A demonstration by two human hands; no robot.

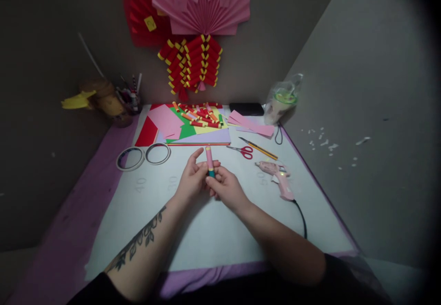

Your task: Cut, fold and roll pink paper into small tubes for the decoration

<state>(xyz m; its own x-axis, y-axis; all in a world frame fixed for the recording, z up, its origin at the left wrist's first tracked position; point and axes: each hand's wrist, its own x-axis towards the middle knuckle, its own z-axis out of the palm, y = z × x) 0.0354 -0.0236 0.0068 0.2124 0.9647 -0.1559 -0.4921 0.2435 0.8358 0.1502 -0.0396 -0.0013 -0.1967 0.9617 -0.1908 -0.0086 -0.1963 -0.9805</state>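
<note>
Above the middle of the table, my left hand (192, 175) and my right hand (228, 186) meet around a small pink paper roll (210, 158) with yellow bands. Directly below it is a teal paper piece (211, 174); whether the two are joined I cannot tell. My left thumb presses near the pink roll's lower end, while the left index finger sticks out away from it. The right thumb and fingers pinch the teal end, partly hiding it. Nearest to the hands lie red-handled scissors (246, 152) and two tape rolls (131, 159).
A pink glue gun (278, 175) with a lit light and black cord lies right. Behind are a yellow pencil (263, 150), pink strips (253, 124), coloured sheets (165, 120), several paper rolls (206, 124), a dark phone (246, 108) and a bagged cup (283, 103). Paper firecrackers (195, 61) hang on the wall.
</note>
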